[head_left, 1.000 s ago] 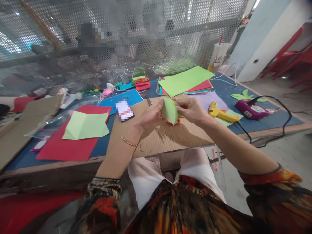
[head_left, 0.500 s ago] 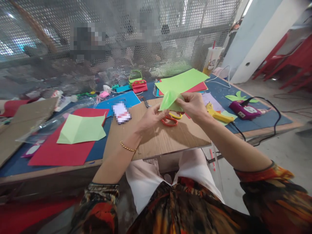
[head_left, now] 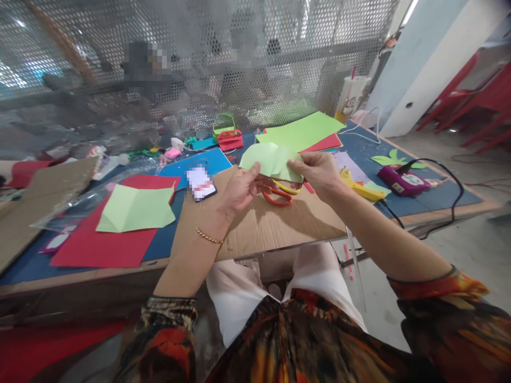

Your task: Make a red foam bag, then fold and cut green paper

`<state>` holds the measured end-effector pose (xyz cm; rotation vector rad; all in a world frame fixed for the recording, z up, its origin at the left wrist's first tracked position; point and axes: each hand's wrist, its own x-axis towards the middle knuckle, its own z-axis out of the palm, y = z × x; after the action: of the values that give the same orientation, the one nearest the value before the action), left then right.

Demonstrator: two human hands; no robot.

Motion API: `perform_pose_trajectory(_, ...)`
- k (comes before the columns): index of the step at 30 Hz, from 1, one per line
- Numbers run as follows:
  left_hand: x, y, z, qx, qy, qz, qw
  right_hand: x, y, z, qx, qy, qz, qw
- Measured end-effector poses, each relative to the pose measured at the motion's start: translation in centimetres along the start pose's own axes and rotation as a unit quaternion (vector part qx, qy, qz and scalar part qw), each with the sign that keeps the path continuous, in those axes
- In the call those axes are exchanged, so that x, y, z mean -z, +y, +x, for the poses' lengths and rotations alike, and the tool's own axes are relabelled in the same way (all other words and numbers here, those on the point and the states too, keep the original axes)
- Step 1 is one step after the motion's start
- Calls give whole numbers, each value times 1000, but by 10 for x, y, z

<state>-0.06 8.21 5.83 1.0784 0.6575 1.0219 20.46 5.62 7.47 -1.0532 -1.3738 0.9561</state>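
A creased piece of light green paper (head_left: 271,158) is held up over the cardboard, spread between both hands. My left hand (head_left: 242,189) pinches its lower left side, thumb on top. At the right side, my right hand (head_left: 319,169) grips the paper between thumb and fingers. Scissors with red and yellow handles (head_left: 278,198) lie below the paper on the brown cardboard (head_left: 255,231); their blades are hidden. To the left a phone (head_left: 200,182) rests partly on the cardboard. Another creased light green sheet (head_left: 136,208) lies on red paper (head_left: 107,251).
Right of my hands lie a yellow glue gun (head_left: 361,187), a purple power socket block (head_left: 404,181) with a black cable, and a green leaf-shaped cutout (head_left: 393,158). Green sheets (head_left: 301,133), small paper bags (head_left: 230,139) and a drink cup (head_left: 350,98) stand towards the metal mesh.
The green paper was folded over and bunched between my hands; now it is opened out wider. My left hand has shifted slightly left, and the hands are further apart.
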Motion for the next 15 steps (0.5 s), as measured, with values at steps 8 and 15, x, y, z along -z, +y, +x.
perform_pose_trajectory(8,-5,-3,0,-11,62,-51,997,-4,-1,0,-9,-18,3,1000)
perform_pose_trajectory(15,-10,4,0,-11,76,-94,993,-8,6,3,6,-29,-14,999)
